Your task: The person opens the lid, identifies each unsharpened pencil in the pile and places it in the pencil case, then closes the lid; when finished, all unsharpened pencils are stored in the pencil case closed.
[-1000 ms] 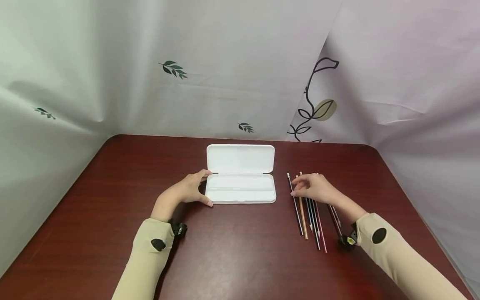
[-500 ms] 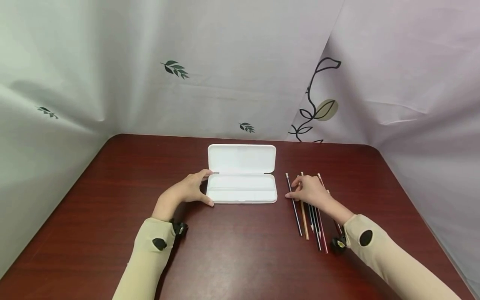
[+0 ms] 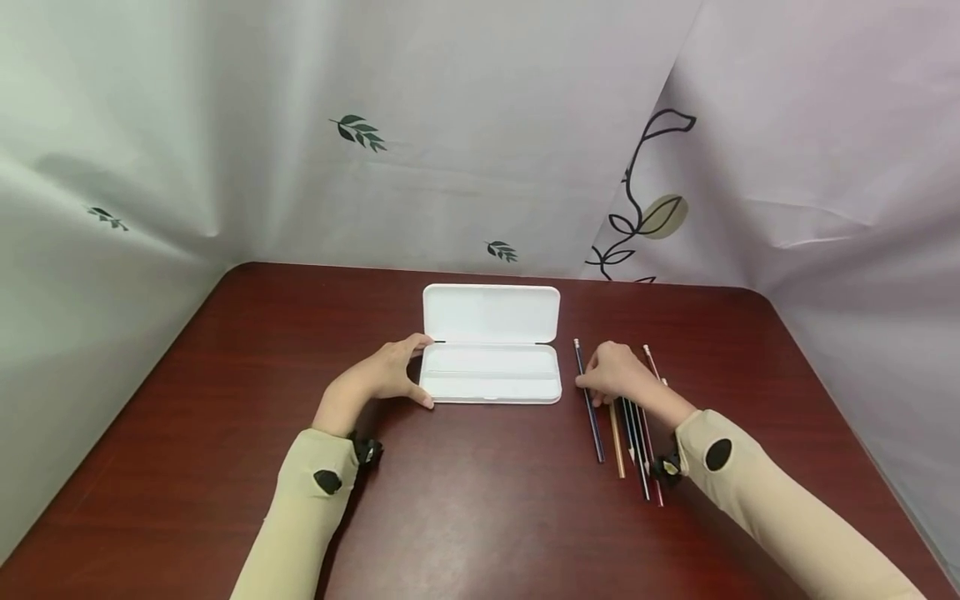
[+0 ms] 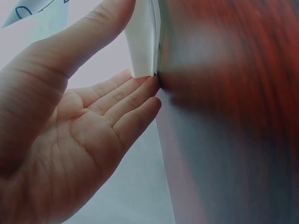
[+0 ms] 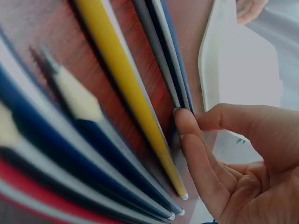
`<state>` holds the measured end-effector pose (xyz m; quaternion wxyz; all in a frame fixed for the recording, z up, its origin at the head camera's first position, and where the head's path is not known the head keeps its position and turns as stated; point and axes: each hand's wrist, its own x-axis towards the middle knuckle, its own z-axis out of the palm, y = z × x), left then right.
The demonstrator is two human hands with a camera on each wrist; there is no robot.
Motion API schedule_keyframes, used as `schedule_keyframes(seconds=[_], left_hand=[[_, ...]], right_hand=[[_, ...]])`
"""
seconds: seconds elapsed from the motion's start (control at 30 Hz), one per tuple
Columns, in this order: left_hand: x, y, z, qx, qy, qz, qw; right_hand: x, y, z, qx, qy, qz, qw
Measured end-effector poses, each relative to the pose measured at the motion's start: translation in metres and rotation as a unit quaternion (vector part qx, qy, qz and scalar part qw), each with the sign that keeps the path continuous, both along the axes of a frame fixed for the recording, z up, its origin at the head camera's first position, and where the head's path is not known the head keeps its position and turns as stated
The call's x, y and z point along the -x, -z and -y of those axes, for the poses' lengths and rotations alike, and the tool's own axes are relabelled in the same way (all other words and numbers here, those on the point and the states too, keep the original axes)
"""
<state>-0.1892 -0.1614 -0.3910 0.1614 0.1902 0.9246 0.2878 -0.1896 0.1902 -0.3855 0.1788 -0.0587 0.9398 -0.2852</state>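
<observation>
At the far left, a printed leaf sprig marks the pale cloth backdrop behind the dark red-brown wooden table. The left hand comes out of a cream sleeve, thumb and fingers spread wide apart, their tips touching the left end of a white pencil case. The case lies open on the table between the two hands, its lid tipped back on the far side. To its right, a dark blue pencil slants just beside it, pinched between the thumb and fingertips of the right hand. Past that lie a yellow pencil, then several dark sharpened pencils close together and a red pencil, partly under the right forearm, while a leafy vine print runs up the backdrop behind them
</observation>
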Motion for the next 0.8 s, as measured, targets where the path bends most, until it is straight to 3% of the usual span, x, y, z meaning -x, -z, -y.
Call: schedule_keyframes(seconds=[0.2, 0.4, 0.63, 0.8], left_hand=[[-0.001, -0.001, 0.0, 0.0, -0.002, -0.002, 1.0], [0.0, 0.0, -0.001, -0.005, -0.003, -0.002, 1.0], [0.001, -0.001, -0.001, -0.003, -0.004, -0.003, 1.0], [0.0, -0.001, -0.003, -0.001, -0.004, -0.001, 1.0]], right_hand=[[0.013, -0.017, 0.005, 0.02, 0.013, 0.011, 0.9997], [0.025, -0.039, 0.011, 0.078, 0.043, -0.056, 0.9945], [0.032, -0.043, 0.023, 0.174, 0.046, -0.171, 0.9687], [0.036, -0.033, 0.028, 0.185, -0.001, -0.239, 0.9531]])
